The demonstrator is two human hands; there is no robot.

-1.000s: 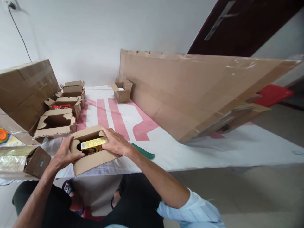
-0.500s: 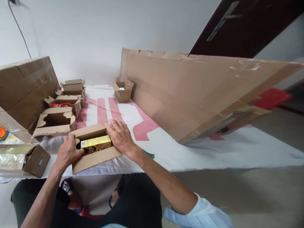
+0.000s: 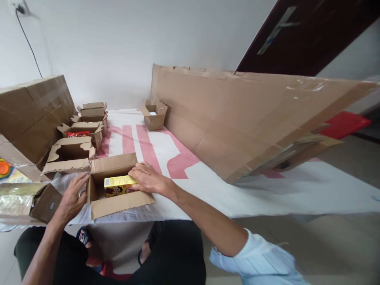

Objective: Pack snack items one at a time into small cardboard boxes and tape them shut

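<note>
A small cardboard box (image 3: pixel 121 206) stands at the table's front edge with its long flaps folded out. Inside lies a yellow printed carton (image 3: pixel 118 186), its right end partly covered by my right hand (image 3: pixel 147 179). That hand reaches over the box's right end, fingers extended and laid together, holding nothing that I can see. My left hand (image 3: pixel 73 198) is beside the box's left wall, fingers stretched upward and thumb apart, with nothing in it. Whether its fingertips touch the wall is hard to tell.
Several open cardboard boxes (image 3: pixel 67 165) line the left, one holding a red packet (image 3: pixel 77 134). A taped box (image 3: pixel 29 204) sits front left. Another small box (image 3: pixel 154 120) stands at the back. A large cardboard panel (image 3: pixel 237 118) rises on the right of the cloth-covered table (image 3: pixel 237 202).
My left hand has let go of the box's left end and moved outside it. My right hand has shifted inward over the right end, towards the yellow carton. The view tilted slightly.
</note>
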